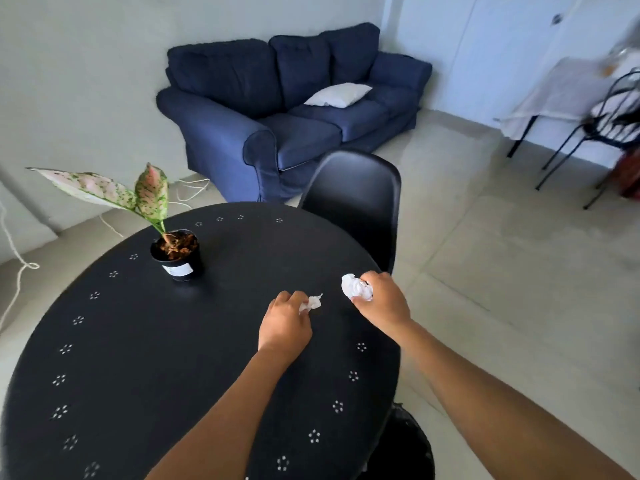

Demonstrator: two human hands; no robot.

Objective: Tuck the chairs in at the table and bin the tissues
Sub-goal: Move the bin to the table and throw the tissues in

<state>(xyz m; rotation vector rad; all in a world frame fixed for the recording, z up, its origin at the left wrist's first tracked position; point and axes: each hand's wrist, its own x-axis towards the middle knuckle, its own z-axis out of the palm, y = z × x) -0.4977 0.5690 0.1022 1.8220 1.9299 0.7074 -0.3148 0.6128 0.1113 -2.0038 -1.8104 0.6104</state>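
Observation:
Both my hands reach over the round black table (121, 358). My left hand (284, 323) is closed on a small crumpled white tissue (313, 302) that pokes out past its fingers, low over the tabletop. My right hand (382, 299) grips a bigger white tissue ball (355, 286) near the table's right edge. A black shell chair (353, 199) stands at the far right side of the table, its back close to the rim. A dark round object (405, 445), perhaps a bin with a black liner, shows under the table's right edge at the bottom.
A potted plant (178, 254) with pink-green leaves stands on the table's far left part. A blue sofa (287, 109) with a white cushion is behind. White cord (20, 268) lies on the floor at left. A metal chair (599, 129) and covered table stand at far right.

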